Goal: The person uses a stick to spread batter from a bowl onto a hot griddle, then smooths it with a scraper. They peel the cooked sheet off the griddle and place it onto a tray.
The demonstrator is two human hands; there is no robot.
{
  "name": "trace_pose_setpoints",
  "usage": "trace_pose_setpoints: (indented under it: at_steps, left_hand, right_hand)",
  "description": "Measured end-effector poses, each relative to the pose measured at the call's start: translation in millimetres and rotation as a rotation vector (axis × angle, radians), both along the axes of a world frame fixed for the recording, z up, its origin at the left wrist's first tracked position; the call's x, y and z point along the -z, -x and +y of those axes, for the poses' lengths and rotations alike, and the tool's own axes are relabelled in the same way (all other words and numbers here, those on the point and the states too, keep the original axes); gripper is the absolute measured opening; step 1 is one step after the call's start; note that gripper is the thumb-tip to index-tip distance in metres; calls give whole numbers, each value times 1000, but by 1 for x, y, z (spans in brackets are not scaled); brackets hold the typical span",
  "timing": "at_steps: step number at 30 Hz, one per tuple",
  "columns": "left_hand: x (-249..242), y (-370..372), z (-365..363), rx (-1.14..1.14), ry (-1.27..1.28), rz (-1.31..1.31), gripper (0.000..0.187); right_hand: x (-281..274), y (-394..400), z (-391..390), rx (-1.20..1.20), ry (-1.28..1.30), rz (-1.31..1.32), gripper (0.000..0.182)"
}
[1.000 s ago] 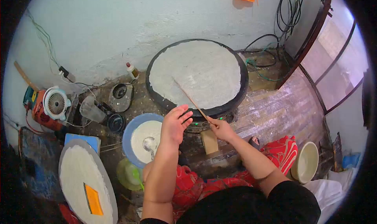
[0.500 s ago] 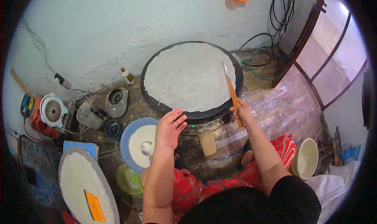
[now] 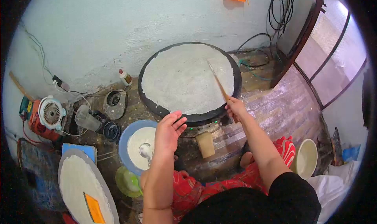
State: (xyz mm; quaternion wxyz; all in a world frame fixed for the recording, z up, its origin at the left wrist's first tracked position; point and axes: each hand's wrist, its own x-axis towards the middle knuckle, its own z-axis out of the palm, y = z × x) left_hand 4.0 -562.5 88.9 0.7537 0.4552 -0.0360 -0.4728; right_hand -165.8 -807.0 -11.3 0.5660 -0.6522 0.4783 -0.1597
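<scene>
Nearest the body, well below both hands, a red patterned cloth (image 3: 226, 183) is spread over the lap. Well to the lower left of the left fingers, a grey oval board (image 3: 110, 202) is seen coated with a pale layer, and an orange scraper (image 3: 94, 209) is laid on it. Closer to those fingers, also at the lower left, a green bowl (image 3: 121, 184) is placed, and above it a blue basin (image 3: 125, 147) is filled with pale batter, in which a ladle (image 3: 145, 150) is rested.

The left hand (image 3: 167, 135) is raised, its fingers slightly apart and loosely bent, just beside the basin. By the right hand (image 3: 237, 109), a thin flat stick (image 3: 218, 82) is gripped near its lower end, the fingers curled around it. Its long axis is slanted away from the body and leftward, so that its pale tip is pointed to the far left of the right fingers; a short end is left showing below them. The tip is held over the right half of the pale sheet (image 3: 176, 77) spread on a round black griddle (image 3: 204, 117); whether the two are touching cannot be told. Beyond the left fingers, past the griddle's left edge, a bottle (image 3: 125, 79) is stood near the wall (image 3: 106, 31).
</scene>
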Motion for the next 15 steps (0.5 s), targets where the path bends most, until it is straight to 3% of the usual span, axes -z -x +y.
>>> trace_pose_setpoints:
  at_steps: [1, 2, 3, 5, 10, 15]
  left_hand:
    - [0, -1, 1, 0, 15, 5, 30]
    - [0, 0, 1, -8, 15, 4, 30]
    - [-1, 1, 1, -1, 5, -2, 31]
    - [-1, 4, 1, -2, -5, -2, 32]
    - [-2, 8, -5, 7, -15, -10, 30]
    - [-2, 9, -8, 24, -23, 6, 28]
  right_hand:
    - [-2, 2, 2, 117, -384, -316, 37]
    - [-12, 5, 9, 190, -412, -310, 40]
    - [-6, 4, 10, 180, -412, -310, 40]
    - [-1, 3, 16, 348, -54, -166, 36]
    - [-8, -18, 28, -51, -6, -147, 36]
    - [-16, -61, 20, -34, -210, -232, 37]
